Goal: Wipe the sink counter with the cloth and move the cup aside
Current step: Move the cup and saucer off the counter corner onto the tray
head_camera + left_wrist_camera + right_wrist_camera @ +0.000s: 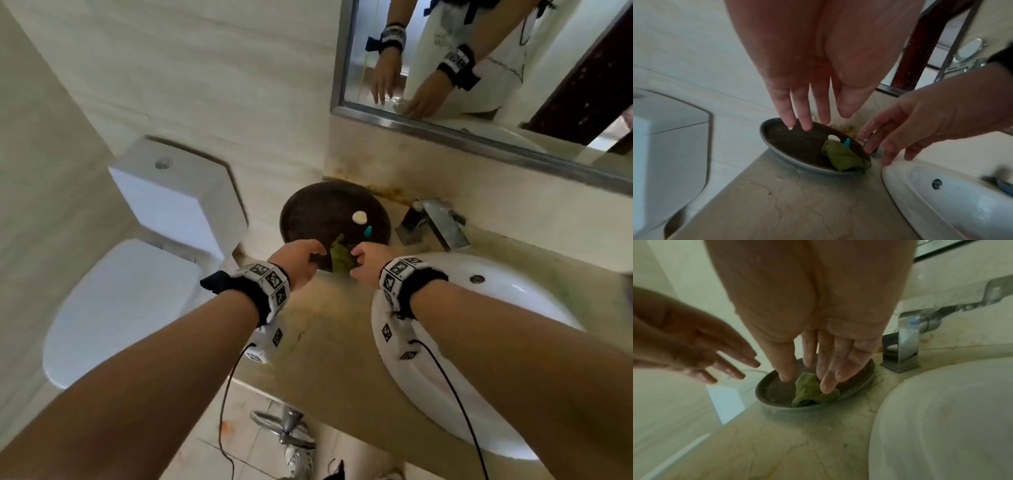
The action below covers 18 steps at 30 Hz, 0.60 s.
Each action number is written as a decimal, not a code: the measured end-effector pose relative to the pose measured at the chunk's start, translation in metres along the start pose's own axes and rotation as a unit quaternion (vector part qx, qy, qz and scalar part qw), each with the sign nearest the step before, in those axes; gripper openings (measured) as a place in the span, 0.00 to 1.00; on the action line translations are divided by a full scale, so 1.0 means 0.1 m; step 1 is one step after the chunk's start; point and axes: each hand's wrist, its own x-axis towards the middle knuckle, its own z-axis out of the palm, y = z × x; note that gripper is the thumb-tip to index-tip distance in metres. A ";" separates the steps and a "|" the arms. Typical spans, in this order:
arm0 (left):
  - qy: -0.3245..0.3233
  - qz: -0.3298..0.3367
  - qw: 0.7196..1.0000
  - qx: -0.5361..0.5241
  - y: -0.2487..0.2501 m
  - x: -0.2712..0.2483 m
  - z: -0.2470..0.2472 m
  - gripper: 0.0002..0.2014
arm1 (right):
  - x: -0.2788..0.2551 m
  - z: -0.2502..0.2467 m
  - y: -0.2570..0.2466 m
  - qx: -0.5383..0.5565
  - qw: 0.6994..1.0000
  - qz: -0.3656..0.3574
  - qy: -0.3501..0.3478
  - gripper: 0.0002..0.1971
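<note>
The green cloth (pixel 340 256) lies crumpled in the dark round dish (pixel 318 212), at the dish's near edge, on the side towards the white sink (pixel 513 298). The right hand (pixel 370 265) reaches down over it with fingers straight and spread, fingertips (pixel 826 388) at the cloth; whether they press it I cannot tell. The left hand (pixel 297 261) hovers over the dish's opposite side, fingers loose and holding nothing. A small white piece (pixel 359 216) and a teal bit (pixel 368 231) sit in the dish beyond the cloth. The dish rests on the stained beige tabletop (pixel 325 346), with the metal faucet (pixel 433 224) just beside it.
</note>
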 end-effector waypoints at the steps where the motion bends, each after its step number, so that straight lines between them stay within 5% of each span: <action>1: -0.014 -0.004 1.000 0.008 -0.01 0.07 0.01 0.18 | 0.05 0.04 -0.02 -0.003 1.000 0.006 -0.011 0.26; 11: -0.057 0.024 0.997 0.037 0.04 0.33 0.09 0.17 | 0.26 0.24 -0.01 0.010 0.998 0.061 0.023 0.25; 18: -0.094 0.101 0.988 0.069 0.89 0.61 0.20 0.20 | -0.16 -0.33 0.64 0.064 0.991 0.085 0.082 0.16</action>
